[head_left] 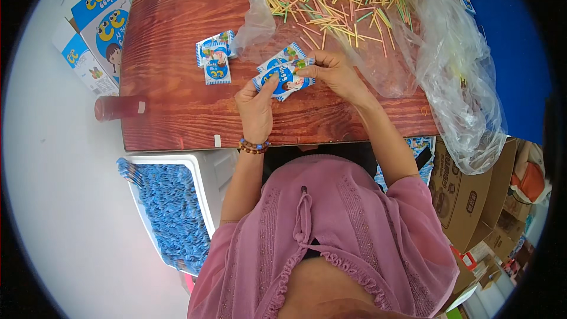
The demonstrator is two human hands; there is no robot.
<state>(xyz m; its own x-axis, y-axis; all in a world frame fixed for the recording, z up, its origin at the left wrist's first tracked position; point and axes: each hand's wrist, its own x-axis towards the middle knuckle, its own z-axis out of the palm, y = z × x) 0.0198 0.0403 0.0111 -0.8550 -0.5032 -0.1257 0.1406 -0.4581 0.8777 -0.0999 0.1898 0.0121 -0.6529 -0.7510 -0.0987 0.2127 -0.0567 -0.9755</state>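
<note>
Above the near part of the wooden table, both my hands grip small blue-and-white candy packets (287, 80) that overlap like a little fan. My left hand (257, 106), with a beaded bracelet at the wrist, pinches them from the left, thumb on top. At the right end, my right hand (335, 75) pinches them between thumb and fingers. How many packets are in the stack I cannot tell. Just left of my hands, a few similar packets (217, 66) lie overlapped on the table. Thin pastel candy sticks (348, 15) lie loose on a clear plastic bag (384, 77) beyond my right hand.
The reddish wooden table (171, 41) has a jar with a pinkish body (118, 108) at its left edge. A white bin (198, 189) full of blue packets stands below left. Printed cartons (100, 41) stand at far left, brown cardboard boxes (472, 195) at right.
</note>
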